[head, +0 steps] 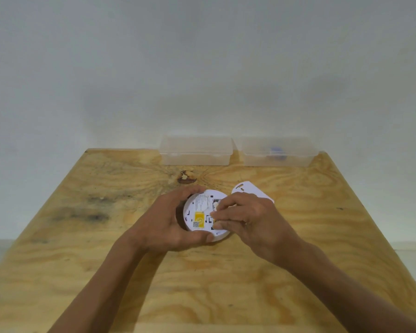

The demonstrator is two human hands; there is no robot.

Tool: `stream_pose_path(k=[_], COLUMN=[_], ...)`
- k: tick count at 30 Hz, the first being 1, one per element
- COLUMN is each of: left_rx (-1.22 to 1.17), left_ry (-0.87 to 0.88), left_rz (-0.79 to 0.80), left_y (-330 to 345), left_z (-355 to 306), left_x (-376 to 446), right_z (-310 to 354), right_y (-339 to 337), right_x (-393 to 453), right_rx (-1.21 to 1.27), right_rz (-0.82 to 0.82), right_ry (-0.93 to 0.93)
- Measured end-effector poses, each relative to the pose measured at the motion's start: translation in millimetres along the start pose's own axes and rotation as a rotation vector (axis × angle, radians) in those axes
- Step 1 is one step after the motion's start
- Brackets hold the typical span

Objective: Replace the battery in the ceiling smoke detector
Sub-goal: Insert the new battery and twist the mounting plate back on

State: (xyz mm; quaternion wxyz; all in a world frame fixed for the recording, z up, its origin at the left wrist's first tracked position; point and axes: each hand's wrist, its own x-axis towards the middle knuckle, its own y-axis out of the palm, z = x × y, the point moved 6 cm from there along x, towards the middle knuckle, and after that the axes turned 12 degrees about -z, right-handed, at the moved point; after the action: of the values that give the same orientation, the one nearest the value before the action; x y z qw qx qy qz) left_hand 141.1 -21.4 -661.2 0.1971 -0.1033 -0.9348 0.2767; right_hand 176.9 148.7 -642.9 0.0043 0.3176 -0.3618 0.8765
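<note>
A round white smoke detector (pixel 200 209) lies back side up on the plywood table (pixel 154 272), showing a yellow label and a QR code. My left hand (pixel 168 224) grips its left rim, thumb at the near edge and fingers over the far edge. The fingertips of my right hand (pixel 243 217) are curled into the battery recess on the detector's right half, pinching something there that they hide. The white mounting plate (pixel 246 188) lies flat just behind my right hand.
Two clear plastic boxes stand at the table's far edge against the wall: the left box (pixel 196 150) looks bare inside, the right box (pixel 277 152) holds something blue. A dark knot (pixel 186 177) marks the wood behind the detector.
</note>
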Motion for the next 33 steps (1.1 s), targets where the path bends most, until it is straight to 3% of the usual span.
stream_pose_path(k=[4, 15, 23, 28, 31, 33], left_rx=[-0.025, -0.088, -0.073, -0.061, -0.054, -0.05], left_ry=[0.009, 0.044, 0.057, 0.074, 0.083, 0.068], left_rz=[-0.02, -0.076, -0.091, -0.098, -0.094, -0.095], left_y=[0, 5, 6, 5, 5, 5], left_z=[2, 10, 10, 3, 3, 5], left_x=[1, 3, 3, 1, 0, 0], right_z=[-8, -10, 4, 3, -8, -19], right_y=[-4, 1, 3, 1, -20, -30], right_x=[5, 10, 8, 22, 32, 31], right_rx=[0.062, 0.005, -0.245, -0.152, -0.084, -0.046], right_rz=[-0.035, 0.043, 0.089, 0.186, -0.089, -0.164], right_ry=[0.077, -0.025, 0.019, 0.212, 0.435, 0.659])
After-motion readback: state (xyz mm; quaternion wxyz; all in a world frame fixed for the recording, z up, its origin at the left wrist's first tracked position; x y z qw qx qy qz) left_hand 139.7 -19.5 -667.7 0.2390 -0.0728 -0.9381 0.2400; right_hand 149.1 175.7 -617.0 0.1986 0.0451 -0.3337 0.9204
